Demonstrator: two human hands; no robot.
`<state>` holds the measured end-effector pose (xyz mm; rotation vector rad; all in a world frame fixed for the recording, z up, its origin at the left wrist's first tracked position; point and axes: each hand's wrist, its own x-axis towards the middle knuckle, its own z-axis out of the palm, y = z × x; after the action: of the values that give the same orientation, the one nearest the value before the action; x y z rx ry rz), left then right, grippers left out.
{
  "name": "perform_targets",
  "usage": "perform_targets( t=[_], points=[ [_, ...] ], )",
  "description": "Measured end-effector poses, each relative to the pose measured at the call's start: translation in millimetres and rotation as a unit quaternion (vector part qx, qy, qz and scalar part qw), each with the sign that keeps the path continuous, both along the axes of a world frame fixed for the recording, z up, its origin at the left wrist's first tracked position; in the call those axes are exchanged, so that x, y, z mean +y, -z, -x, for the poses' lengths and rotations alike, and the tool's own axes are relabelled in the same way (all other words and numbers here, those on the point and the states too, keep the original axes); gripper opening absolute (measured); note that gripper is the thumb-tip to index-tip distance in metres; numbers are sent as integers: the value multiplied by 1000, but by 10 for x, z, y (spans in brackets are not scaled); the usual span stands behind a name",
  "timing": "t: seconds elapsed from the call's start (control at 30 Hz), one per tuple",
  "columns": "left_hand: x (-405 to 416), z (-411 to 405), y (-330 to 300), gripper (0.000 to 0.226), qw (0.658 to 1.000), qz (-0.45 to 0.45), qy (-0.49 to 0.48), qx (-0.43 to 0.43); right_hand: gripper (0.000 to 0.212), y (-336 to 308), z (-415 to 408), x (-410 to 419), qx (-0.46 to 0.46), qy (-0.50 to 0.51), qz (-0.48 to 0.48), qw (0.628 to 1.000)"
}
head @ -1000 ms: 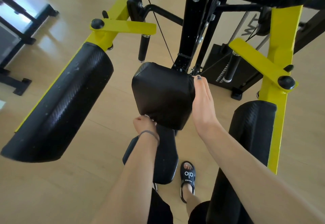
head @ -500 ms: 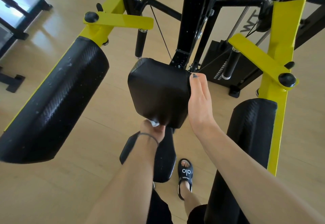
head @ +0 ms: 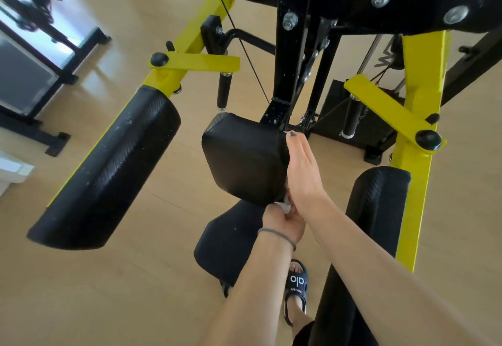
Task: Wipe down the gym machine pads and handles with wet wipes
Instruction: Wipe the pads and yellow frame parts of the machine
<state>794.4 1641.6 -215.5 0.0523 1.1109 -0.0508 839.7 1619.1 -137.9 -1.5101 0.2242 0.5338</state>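
Note:
A black square pad (head: 243,155) hangs from the machine's black post at the centre. My right hand (head: 301,172) lies flat against the pad's right side, fingers straight, fingertips at its top right corner. My left hand (head: 284,220) grips a crumpled white wet wipe (head: 282,205) and presses it to the pad's lower right corner, just under my right wrist. Below the pad sits the black seat (head: 231,239).
Two long black arm pads on yellow arms flank the centre: the left arm pad (head: 108,166) and the right arm pad (head: 377,210). Two black handles (head: 225,89) (head: 351,117) hang from yellow brackets. My sandalled foot (head: 296,288) stands on the wooden floor. Other equipment stands at far left.
My left hand has slid the wipe along the pad's bottom edge from the lower left to the lower right corner. My right hand stays on the pad's right side. The view tilted up slightly.

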Motion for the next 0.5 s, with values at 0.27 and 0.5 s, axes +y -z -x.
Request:
perform_targets(
  t=[0.27,0.5],
  points=[
    [106,-71,-712,34,999,6,8,-33,52,-130,-78,-102,48,-15,16,999],
    [285,-151,-996,35,992,-22,120,-38,54,-171,-267,-104,86,-32,66,994]
  ],
)
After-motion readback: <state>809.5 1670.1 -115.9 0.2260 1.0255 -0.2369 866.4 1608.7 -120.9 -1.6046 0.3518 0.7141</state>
